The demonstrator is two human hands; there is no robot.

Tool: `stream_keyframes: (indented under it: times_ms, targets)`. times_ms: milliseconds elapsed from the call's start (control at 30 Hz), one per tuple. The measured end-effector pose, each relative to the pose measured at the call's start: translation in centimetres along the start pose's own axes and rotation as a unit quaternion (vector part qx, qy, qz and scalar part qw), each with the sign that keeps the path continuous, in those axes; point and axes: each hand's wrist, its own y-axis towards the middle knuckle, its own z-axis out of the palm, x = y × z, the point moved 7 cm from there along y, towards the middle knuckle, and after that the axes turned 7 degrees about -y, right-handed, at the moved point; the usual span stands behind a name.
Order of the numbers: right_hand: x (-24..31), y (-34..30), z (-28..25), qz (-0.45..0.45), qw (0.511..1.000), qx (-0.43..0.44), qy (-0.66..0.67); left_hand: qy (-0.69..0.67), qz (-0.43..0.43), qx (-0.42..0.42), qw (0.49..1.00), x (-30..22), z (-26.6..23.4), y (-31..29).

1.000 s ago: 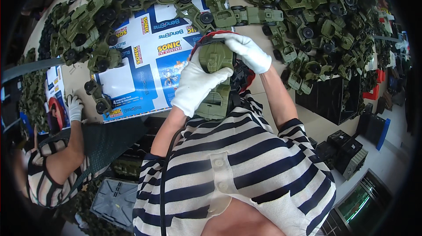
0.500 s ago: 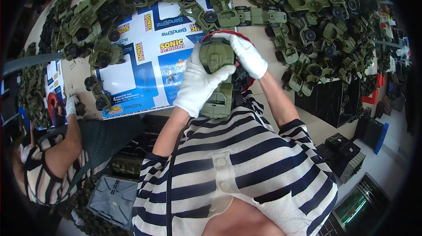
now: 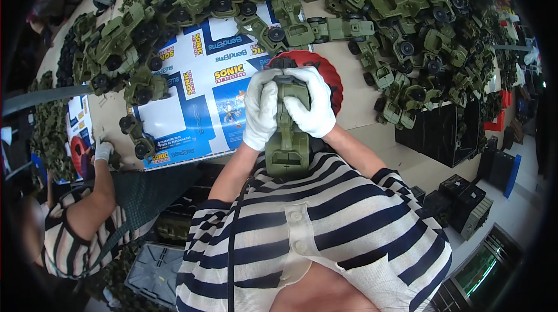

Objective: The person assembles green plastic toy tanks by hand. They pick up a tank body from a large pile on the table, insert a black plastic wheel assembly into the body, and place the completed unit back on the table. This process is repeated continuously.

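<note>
Left of the printed sheet [image 3: 200, 115], a co-worker's gloved hand [image 3: 103, 152] is resting near small green parts; the sheet itself is showing readable lettering, with yellow-and-red logos repeating across white and blue panels and a small blue cartoon figure standing near its right side; just right of that figure, the left hand [image 3: 260, 108], gloved in white, is wrapping the near-side flank of a green toy vehicle [image 3: 287, 152], its fingers curling and pressing together; the vehicle is pointing lengthwise toward the wearer, right of the sheet; the right hand [image 3: 311, 102], gloved too, is closing around the other flank, fingers curling over the far end and thumb pressing along the top; behind it, farther right of the sheet, a red scalloped dish [image 3: 335, 79] is showing; compared with half a second ago, the right hand is gripping the vehicle instead of covering the dish's rim, the left thumb is no longer crossing the top, and more red is appearing.
</note>
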Motion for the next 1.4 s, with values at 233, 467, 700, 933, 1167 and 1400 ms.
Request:
stream_keyframes:
  times_ms: [233, 467, 700, 933, 1167, 1400]
  targets:
    - [-1.6, -0.7, 0.8, 0.060, 0.996, 0.012, 0.063, 0.082, 0.010, -0.023, 0.996, 0.5, -0.6, 0.0]
    - [-3.7, -4.4, 2.4, 0.407, 0.784, 0.091, 0.460, 0.217, 0.000, -0.074, 0.973, 1.8, 0.0, 4.6]
    - [-6.7, -8.6, -8.1, 0.510, 0.698, -0.114, 0.489, 0.401, 0.153, -0.114, 0.896, -2.5, -3.7, 12.8]
    - [-9.2, 3.6, -37.4, 0.243, 0.843, -0.333, 0.346, 0.598, 0.038, -0.179, 0.780, -1.5, -12.5, 19.8]
    - [-19.4, 11.9, -60.7, 0.223, 0.771, -0.571, 0.173, 0.457, 0.081, -0.143, 0.874, -0.9, -10.1, 22.1]
    - [-19.2, 6.5, -33.4, 0.354, 0.897, -0.263, 0.018, 0.473, 0.145, -0.135, 0.859, -4.2, -8.8, 11.7]
